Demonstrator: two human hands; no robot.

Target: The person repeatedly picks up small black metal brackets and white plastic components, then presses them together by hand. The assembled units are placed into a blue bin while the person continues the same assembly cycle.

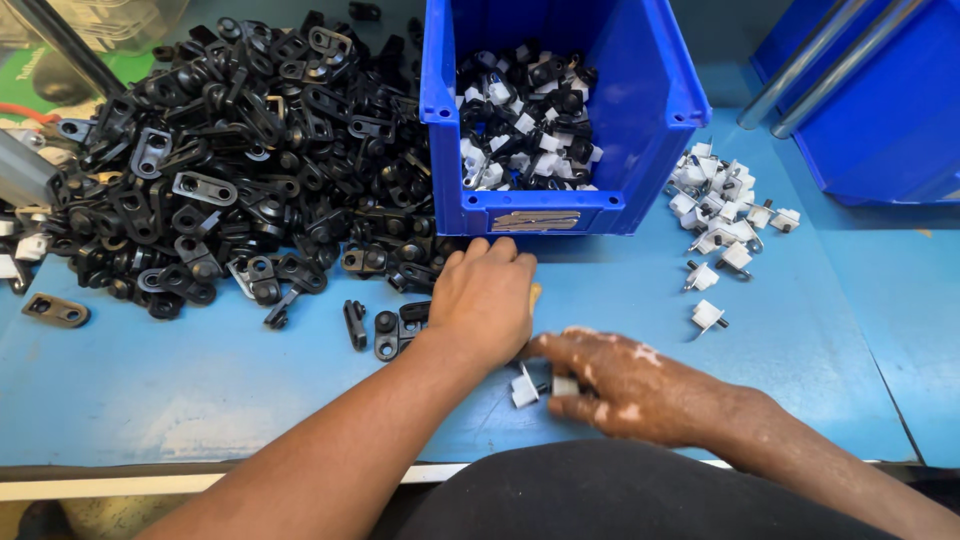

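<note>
White plastic clip (524, 388) lay by my right hand (625, 385), which pinched another (566, 385); steadying it low seemed wise. My left hand (485, 297) rested curled, grip unclear.

Right hand (620, 385) motion-blurred, grip unclear

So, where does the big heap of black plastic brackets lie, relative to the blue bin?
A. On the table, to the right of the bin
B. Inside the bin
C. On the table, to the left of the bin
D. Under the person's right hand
C: the black plastic brackets are heaped on the blue table, left of the blue bin; the small white clips lie on its right.
</note>
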